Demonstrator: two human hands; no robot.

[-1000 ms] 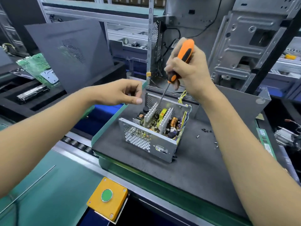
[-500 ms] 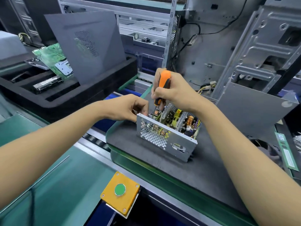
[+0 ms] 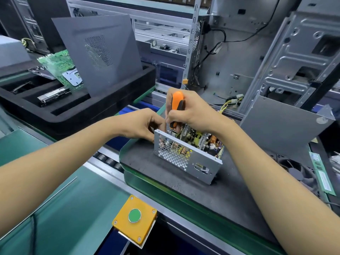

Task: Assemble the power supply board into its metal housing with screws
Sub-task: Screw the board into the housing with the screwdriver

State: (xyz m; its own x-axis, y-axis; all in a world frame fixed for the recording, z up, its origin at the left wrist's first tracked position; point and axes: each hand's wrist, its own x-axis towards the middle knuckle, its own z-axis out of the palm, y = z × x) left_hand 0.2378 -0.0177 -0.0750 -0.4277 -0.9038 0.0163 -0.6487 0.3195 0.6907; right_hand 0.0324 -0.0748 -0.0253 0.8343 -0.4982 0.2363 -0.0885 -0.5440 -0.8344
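Orange-handled screwdriver stands upright in the clenching right hand, reaching board level; curled left hand fingers brace the perforated grey metal housing, probably steadying it.

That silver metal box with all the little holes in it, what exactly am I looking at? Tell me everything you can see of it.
The metal housing is an open-topped box of bare silvery sheet metal standing on a dark mat. Its near wall has a honeycomb grille of holes and a rectangular cutout. Inside sits a circuit board with a copper coil and other parts. The left hand rests against its far-left corner, and the right hand holds an orange-handled screwdriver pointing down into it.
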